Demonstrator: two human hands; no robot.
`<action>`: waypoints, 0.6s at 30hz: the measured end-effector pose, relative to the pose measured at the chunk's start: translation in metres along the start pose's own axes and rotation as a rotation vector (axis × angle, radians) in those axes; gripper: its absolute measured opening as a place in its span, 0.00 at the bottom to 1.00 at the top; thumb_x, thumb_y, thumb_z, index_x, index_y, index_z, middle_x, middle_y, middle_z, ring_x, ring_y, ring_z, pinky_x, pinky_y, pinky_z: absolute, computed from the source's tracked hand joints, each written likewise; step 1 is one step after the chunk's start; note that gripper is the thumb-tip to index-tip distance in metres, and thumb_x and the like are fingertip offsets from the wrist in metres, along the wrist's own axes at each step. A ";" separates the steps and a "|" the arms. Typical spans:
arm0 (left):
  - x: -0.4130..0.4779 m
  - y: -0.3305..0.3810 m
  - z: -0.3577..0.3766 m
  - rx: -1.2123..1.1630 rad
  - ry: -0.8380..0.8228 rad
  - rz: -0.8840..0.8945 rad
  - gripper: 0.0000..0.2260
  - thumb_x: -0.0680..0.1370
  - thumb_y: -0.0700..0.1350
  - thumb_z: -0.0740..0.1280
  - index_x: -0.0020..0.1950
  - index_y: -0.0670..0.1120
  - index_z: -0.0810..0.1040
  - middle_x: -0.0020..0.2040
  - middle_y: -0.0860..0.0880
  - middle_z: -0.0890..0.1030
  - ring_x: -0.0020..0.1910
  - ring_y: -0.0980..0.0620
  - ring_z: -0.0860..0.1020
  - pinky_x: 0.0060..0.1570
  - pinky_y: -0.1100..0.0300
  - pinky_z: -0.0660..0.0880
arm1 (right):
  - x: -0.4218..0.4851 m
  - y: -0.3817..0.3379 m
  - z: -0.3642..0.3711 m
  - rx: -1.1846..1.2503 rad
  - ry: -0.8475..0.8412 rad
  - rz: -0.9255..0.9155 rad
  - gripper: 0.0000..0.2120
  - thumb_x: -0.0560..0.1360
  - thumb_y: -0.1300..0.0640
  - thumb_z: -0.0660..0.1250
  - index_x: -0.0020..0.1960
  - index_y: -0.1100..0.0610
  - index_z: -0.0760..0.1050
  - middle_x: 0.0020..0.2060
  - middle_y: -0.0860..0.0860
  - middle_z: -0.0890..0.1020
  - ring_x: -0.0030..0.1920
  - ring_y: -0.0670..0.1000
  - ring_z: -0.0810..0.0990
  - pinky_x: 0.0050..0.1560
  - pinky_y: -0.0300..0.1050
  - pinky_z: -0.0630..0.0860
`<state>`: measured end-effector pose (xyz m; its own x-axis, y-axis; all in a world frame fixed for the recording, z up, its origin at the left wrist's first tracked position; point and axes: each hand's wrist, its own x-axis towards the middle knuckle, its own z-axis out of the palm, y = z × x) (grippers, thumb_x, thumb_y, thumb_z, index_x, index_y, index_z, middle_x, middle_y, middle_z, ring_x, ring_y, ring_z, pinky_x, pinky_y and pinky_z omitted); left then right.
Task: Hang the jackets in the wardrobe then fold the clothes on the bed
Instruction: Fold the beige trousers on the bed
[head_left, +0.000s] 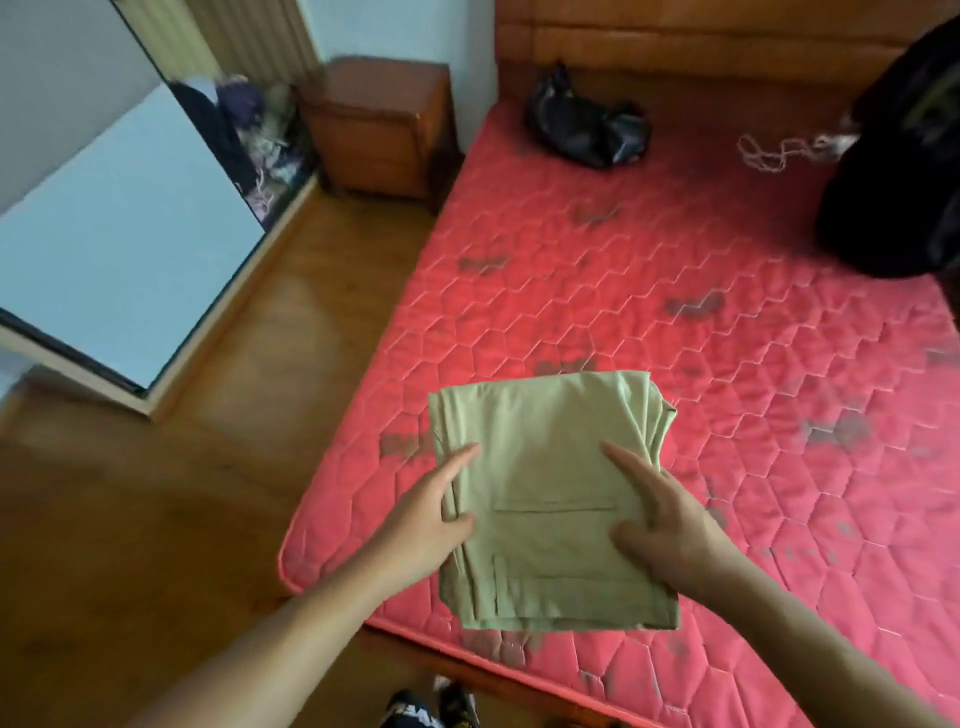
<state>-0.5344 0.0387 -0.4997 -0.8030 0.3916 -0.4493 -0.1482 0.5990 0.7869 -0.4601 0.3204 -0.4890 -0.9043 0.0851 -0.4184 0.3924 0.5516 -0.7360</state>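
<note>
Holding the folded green trousers (545, 467) low in the middle of the frame, the left hand (415, 525) grips the left edge and the right hand (670, 519) grips the right edge, thumbs on top. The trousers are over the near corner of the red bed (675, 286). Higher up lies a black bag (587, 130). The wardrobe (104, 234) stands at the upper left.

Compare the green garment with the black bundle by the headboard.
The green garment is folded into a neat rectangle; the black bundle lies crumpled. The left hand and right hand hold the green garment at the near edge of the red mattress; the black bundle lies untouched at its far end. Both are over that mattress.
</note>
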 end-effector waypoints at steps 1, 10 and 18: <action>-0.021 0.010 -0.008 0.000 0.024 0.002 0.35 0.79 0.39 0.69 0.76 0.68 0.61 0.76 0.66 0.61 0.66 0.71 0.69 0.54 0.81 0.65 | -0.012 -0.016 -0.006 -0.020 -0.017 -0.037 0.43 0.69 0.64 0.71 0.76 0.34 0.61 0.61 0.43 0.72 0.62 0.49 0.76 0.57 0.39 0.74; -0.187 0.021 -0.060 0.044 0.382 -0.136 0.36 0.77 0.45 0.72 0.78 0.68 0.59 0.76 0.61 0.66 0.69 0.61 0.71 0.65 0.60 0.74 | -0.051 -0.138 0.017 -0.366 -0.221 -0.421 0.42 0.71 0.59 0.72 0.80 0.42 0.60 0.64 0.49 0.71 0.56 0.47 0.74 0.48 0.25 0.66; -0.303 -0.035 -0.127 0.014 0.555 -0.249 0.36 0.78 0.45 0.70 0.80 0.64 0.57 0.73 0.59 0.67 0.43 0.63 0.76 0.52 0.54 0.80 | -0.075 -0.249 0.115 -0.536 -0.369 -0.638 0.42 0.72 0.55 0.71 0.81 0.40 0.56 0.64 0.51 0.73 0.60 0.51 0.76 0.56 0.40 0.72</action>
<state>-0.3592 -0.1897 -0.3368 -0.9268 -0.1816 -0.3287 -0.3656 0.6367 0.6790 -0.4703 0.0811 -0.3355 -0.7756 -0.5886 -0.2282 -0.3783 0.7227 -0.5784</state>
